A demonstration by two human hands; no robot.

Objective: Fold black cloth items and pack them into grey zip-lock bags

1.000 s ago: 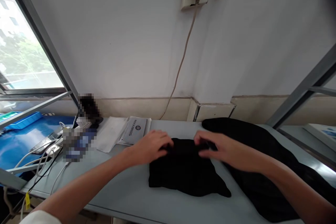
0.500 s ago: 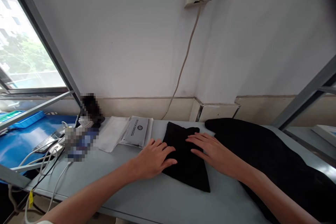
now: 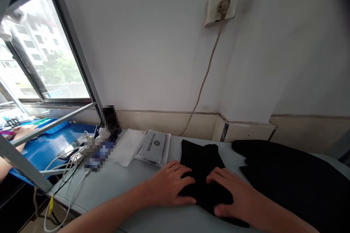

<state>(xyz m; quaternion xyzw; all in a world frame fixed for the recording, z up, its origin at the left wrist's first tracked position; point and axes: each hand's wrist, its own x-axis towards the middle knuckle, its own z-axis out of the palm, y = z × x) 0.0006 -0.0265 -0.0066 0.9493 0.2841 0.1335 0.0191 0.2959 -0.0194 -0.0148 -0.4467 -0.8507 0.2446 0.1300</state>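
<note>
A small piece of black fabric [image 3: 201, 156] lies on the grey tabletop in front of me. My left hand [image 3: 171, 185] rests on its left side, fingers apart and thumb stretched out. On its right side is my right hand [image 3: 236, 196], the fingers slightly bent and the thumb spread away from them. Neither hand grips anything. A larger black cloth [image 3: 290, 182] covers the table to the right, partly behind my right forearm. Left of the small fabric sits a grey ROCKBROS package [image 3: 155, 148] in clear plastic, beside a white sleeve [image 3: 129, 147].
White cables [image 3: 78, 185] and a pixelated area [image 3: 100, 154] occupy the table's left end. A metal frame bar [image 3: 54, 122] separates it from a blue table [image 3: 51, 149], where another person's hand [image 3: 26, 130] shows. A plug cord [image 3: 205, 76] hangs down the wall.
The view has shifted left and up. My right hand has slid nearer to me along the small black fabric, its thumb now wider from the fingers. Another person's hand has come into view.
</note>
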